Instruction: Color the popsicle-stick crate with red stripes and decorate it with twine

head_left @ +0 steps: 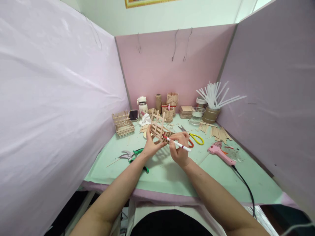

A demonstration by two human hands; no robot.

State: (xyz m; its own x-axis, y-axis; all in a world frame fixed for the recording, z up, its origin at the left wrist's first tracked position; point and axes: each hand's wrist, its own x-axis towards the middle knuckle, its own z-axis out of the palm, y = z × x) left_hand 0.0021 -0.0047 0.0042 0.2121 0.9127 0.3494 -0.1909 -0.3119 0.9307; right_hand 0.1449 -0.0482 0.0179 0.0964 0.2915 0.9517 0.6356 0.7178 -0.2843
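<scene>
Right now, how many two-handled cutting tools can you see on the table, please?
2: green-handled pruning shears, partly hidden by the left forearm, and scissors with yellow and red handles, partly hidden behind the right hand. More may be hidden.

At the centre of the frame, your slatted piece (157,131) shows matt, bare wood, and your marker (180,145) smooth plastic. Observe smooth plastic on the glue gun (222,155) at right, metal blades (125,155) on the pruning shears (130,157) left of centre, and glossy, creased sheeting (54,72) at upper left.
</scene>
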